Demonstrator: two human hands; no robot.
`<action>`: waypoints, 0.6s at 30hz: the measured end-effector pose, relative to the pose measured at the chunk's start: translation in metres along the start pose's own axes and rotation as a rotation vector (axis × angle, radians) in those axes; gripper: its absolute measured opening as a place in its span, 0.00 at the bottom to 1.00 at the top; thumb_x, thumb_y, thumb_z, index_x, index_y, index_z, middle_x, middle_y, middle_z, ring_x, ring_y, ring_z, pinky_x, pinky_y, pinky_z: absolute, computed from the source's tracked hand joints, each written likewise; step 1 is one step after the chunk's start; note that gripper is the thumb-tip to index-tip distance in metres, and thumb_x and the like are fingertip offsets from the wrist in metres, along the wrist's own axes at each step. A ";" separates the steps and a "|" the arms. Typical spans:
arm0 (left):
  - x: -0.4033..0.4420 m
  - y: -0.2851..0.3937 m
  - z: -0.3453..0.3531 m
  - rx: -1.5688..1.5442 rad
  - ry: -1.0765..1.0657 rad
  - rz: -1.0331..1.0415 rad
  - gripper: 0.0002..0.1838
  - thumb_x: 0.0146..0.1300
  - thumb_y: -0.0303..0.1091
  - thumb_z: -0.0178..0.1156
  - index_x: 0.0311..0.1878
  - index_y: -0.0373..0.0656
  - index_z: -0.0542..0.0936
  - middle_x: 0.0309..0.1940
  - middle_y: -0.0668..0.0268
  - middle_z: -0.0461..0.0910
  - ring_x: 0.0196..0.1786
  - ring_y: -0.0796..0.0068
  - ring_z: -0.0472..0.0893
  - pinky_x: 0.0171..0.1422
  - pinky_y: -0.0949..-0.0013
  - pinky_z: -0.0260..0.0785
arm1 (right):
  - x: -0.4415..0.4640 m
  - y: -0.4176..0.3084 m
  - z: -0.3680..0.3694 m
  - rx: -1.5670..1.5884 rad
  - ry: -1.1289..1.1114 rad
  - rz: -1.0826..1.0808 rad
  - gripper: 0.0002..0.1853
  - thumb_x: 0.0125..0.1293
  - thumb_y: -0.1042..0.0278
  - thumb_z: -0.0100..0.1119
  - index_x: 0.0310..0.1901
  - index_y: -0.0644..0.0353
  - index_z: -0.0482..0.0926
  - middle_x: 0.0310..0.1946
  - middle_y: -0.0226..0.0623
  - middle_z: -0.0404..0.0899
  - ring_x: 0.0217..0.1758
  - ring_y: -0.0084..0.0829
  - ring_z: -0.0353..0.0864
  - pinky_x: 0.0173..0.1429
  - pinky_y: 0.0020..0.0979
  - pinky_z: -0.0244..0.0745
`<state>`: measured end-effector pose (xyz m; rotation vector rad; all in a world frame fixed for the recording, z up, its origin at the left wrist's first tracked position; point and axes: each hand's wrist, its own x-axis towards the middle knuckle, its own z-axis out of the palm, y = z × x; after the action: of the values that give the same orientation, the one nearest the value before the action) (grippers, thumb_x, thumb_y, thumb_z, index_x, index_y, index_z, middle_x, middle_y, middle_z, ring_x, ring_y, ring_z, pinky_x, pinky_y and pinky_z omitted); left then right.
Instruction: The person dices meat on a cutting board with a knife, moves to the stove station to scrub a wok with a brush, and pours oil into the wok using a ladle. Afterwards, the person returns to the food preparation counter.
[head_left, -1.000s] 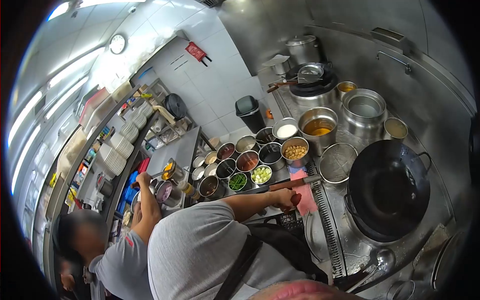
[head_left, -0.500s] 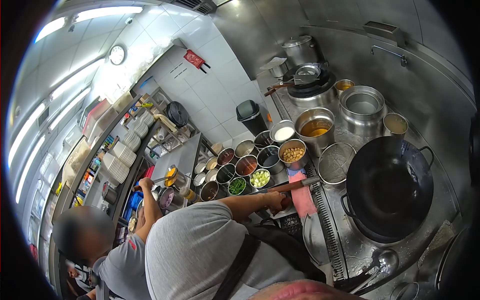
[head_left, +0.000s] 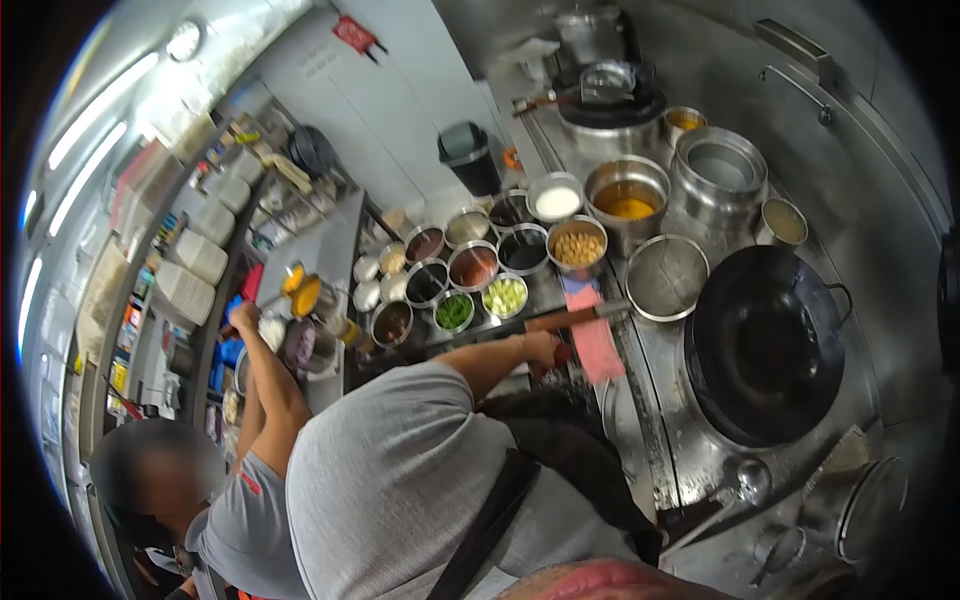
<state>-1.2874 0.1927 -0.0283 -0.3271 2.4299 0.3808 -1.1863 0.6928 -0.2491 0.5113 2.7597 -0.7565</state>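
- The fingers of the left hand (head_left: 540,352) are curled in narrow, apparently around a small dark red piece (head_left: 563,353); what it belongs to cannot be made out.
- The right hand is out of view, so I cannot tell how its fingers stand.
- A second ago the left hand was over the pink cloth (head_left: 597,345); now it is just beside the cloth's edge, the red piece having gone along with it. I take this as a firm hold, with the cloth left free.
- Just beyond the hand lies a wooden handle (head_left: 560,320), crossing the cloth toward the wire strainer (head_left: 668,277). The fingers seem apart from it.
- The black wok (head_left: 765,350) sits on the steel bench (head_left: 700,465) past the strainer, well apart from the hand, as it did before.
- Pots of green pieces (head_left: 505,296) and brownish cubes (head_left: 577,250) keep their order; their shift in the view looks like head movement only.
- Farther left, a co-worker's hand (head_left: 243,318) is near a yellow-orange food (head_left: 307,297).
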 end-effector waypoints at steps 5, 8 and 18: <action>-0.006 0.009 -0.001 -0.183 -0.022 0.051 0.26 0.34 0.37 0.69 0.42 0.40 0.79 0.37 0.51 0.83 0.43 0.54 0.83 0.46 0.57 0.75 | -0.022 0.017 -0.050 0.023 -0.001 0.060 0.15 0.58 0.61 0.56 0.30 0.69 0.73 0.19 0.46 0.72 0.24 0.39 0.73 0.30 0.40 0.70; 0.018 0.002 0.024 -0.185 0.034 0.108 0.26 0.37 0.40 0.68 0.43 0.41 0.80 0.37 0.52 0.83 0.43 0.54 0.83 0.48 0.57 0.74 | -0.036 0.015 -0.078 0.053 0.022 0.109 0.15 0.58 0.61 0.56 0.30 0.69 0.73 0.19 0.45 0.72 0.24 0.39 0.73 0.30 0.40 0.69; 0.025 0.009 -0.005 -0.398 -0.271 -0.012 0.19 0.41 0.38 0.66 0.38 0.39 0.83 0.26 0.58 0.84 0.30 0.62 0.84 0.35 0.61 0.76 | -0.083 0.040 -0.123 0.100 0.092 0.260 0.15 0.58 0.62 0.56 0.29 0.69 0.72 0.18 0.44 0.71 0.23 0.37 0.72 0.29 0.39 0.68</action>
<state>-1.3117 0.1955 -0.0385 -0.4294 2.0763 0.8494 -1.1110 0.7675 -0.1381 0.9249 2.6722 -0.8279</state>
